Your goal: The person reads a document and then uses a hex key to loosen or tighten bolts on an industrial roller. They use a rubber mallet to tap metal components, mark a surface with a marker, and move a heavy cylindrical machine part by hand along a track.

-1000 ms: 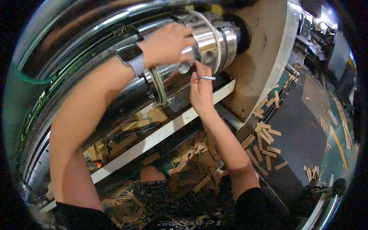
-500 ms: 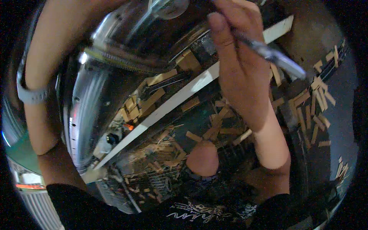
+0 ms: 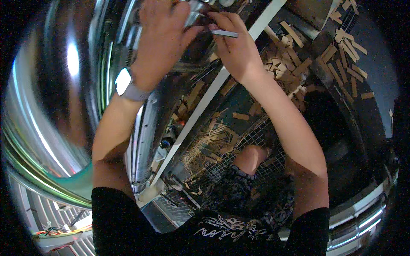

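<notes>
My left hand [image 3: 164,40] reaches to the top of the view, its thumb spread away from its fingers. It is over or against shiny metal machinery, and I cannot tell whether it touches. A wristwatch [image 3: 124,82] with a lit face is on that wrist. To the right, my right hand [image 3: 238,51] is closed around a slim silver metal tool [image 3: 225,33], whose bright end sticks out past the fingers. Its exact kind does not show. Between the hands lies a dark, rounded machine part, partly hidden by them.
A large polished metal drum [image 3: 64,85] fills the left side. A long white bar [image 3: 194,115] runs diagonally below my hands. Loose wooden strips [image 3: 350,51] lie at the right, with more wood pieces [image 3: 213,138] by the floor grating [image 3: 277,149].
My left hand has come into view at the top. My right hand has moved left and inward, still gripping the metal tool. The whole view has shifted, showing more of the drum.
</notes>
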Demonstrator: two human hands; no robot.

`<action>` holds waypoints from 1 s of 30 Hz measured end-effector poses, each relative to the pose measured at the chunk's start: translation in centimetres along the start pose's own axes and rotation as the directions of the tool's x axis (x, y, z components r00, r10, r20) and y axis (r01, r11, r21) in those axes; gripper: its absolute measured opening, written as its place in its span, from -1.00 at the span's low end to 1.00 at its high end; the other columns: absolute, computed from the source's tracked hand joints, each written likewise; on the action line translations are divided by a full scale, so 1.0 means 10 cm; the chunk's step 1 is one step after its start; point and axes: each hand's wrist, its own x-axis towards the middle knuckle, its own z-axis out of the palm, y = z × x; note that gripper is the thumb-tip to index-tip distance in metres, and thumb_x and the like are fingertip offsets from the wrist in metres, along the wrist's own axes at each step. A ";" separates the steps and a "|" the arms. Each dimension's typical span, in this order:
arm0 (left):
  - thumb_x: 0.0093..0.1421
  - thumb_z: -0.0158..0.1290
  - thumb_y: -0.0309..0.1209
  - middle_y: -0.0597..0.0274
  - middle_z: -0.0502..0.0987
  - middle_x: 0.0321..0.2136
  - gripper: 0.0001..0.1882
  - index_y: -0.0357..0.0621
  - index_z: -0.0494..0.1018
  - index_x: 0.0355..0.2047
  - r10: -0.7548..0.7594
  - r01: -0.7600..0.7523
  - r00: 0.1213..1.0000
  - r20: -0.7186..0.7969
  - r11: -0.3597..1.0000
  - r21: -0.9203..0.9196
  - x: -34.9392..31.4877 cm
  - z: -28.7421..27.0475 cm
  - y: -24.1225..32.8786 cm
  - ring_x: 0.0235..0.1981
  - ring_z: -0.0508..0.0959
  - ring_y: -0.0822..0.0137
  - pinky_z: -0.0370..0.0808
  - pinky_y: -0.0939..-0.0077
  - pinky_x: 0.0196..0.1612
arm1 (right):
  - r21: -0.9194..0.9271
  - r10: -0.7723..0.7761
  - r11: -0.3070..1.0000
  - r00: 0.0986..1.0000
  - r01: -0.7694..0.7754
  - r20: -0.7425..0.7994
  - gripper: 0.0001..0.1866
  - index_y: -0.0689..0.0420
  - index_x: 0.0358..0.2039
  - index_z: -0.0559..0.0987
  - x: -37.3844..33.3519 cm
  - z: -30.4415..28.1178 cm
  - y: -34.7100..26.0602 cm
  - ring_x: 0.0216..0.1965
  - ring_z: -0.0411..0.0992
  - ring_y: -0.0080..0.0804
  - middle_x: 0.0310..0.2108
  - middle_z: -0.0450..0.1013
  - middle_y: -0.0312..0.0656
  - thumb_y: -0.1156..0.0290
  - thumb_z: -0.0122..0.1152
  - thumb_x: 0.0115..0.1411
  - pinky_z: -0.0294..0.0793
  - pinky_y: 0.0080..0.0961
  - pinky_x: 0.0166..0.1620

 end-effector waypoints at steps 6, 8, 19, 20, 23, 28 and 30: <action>-0.04 0.11 -0.44 0.10 0.29 -0.39 -0.79 -0.22 0.36 -0.40 0.068 -0.076 0.995 -0.074 0.991 -0.114 0.02 -0.11 -0.07 -0.29 0.33 0.15 0.27 0.28 -0.17 | -0.077 0.093 0.992 0.993 -0.098 -0.066 -0.69 0.16 -0.22 0.42 0.12 0.06 -0.17 -0.14 0.28 0.01 -0.25 0.30 0.02 0.59 0.07 -0.06 0.32 -0.21 -0.10; -0.05 0.07 -0.45 0.06 0.30 -0.40 -0.84 -0.23 0.37 -0.45 0.065 -0.076 0.995 -0.076 0.986 -0.151 0.03 -0.08 -0.06 -0.27 0.32 0.06 0.23 0.20 -0.13 | -0.045 0.246 0.968 0.969 -0.246 0.000 -0.77 0.27 -0.37 0.31 0.15 0.04 -0.20 -0.34 0.25 -0.17 -0.35 0.18 -0.03 0.35 -0.19 0.28 0.28 -0.39 -0.20; -0.09 -0.01 -0.53 0.09 0.30 -0.47 -0.93 -0.20 0.36 -0.53 0.182 -0.188 0.975 -0.124 0.982 -0.037 -0.43 -0.20 -0.05 -0.33 0.33 0.09 0.25 0.22 -0.22 | 0.007 0.153 0.988 0.960 -0.155 -0.233 -0.72 0.28 -0.51 0.22 -0.27 0.43 -0.48 -0.41 0.13 -0.06 -0.50 0.09 -0.02 0.33 -0.22 0.26 0.16 -0.30 -0.30; -0.11 0.00 -0.55 0.09 0.31 -0.46 -0.91 -0.18 0.36 -0.52 0.168 -0.177 0.978 -0.123 0.982 -0.069 -0.53 -0.22 -0.05 -0.32 0.33 0.10 0.24 0.20 -0.21 | -0.017 0.138 0.989 0.963 -0.145 -0.231 -0.71 0.27 -0.51 0.22 -0.36 0.51 -0.52 -0.40 0.12 -0.06 -0.50 0.09 -0.01 0.32 -0.22 0.26 0.16 -0.28 -0.30; -0.11 0.04 -0.53 0.08 0.31 -0.46 -0.89 -0.11 0.37 -0.51 0.107 -0.104 0.994 0.026 0.992 -0.077 -0.98 -0.33 -0.05 -0.31 0.33 0.13 0.22 0.18 -0.18 | -0.105 0.116 0.985 0.977 -0.136 -0.179 -0.83 0.19 -0.41 0.28 -0.71 0.75 -0.66 -0.34 0.17 -0.05 -0.42 0.15 -0.01 0.34 -0.11 0.14 0.22 -0.22 -0.25; -0.18 0.05 -0.45 0.04 0.32 -0.30 -0.66 -0.16 0.36 -0.30 -0.044 0.072 0.944 0.327 0.995 -0.073 -1.98 -0.58 0.02 -0.24 0.31 0.06 0.23 0.14 -0.16 | 0.031 0.214 0.977 0.964 -0.211 -0.159 -0.71 0.20 -0.33 0.39 -1.59 1.29 -1.09 -0.26 0.24 0.04 -0.35 0.27 -0.03 0.60 0.08 -0.17 0.28 -0.16 -0.25; -0.17 0.09 -0.42 0.05 0.31 -0.29 -0.59 -0.19 0.36 -0.23 -0.099 0.155 0.874 0.476 0.985 -0.079 -2.45 -0.81 0.05 -0.22 0.30 0.10 0.21 0.17 -0.12 | 0.108 0.237 0.967 0.969 -0.229 -0.064 -0.70 0.20 -0.31 0.38 -1.98 1.51 -1.34 -0.24 0.25 0.04 -0.32 0.27 0.00 0.60 0.08 -0.16 0.29 -0.16 -0.23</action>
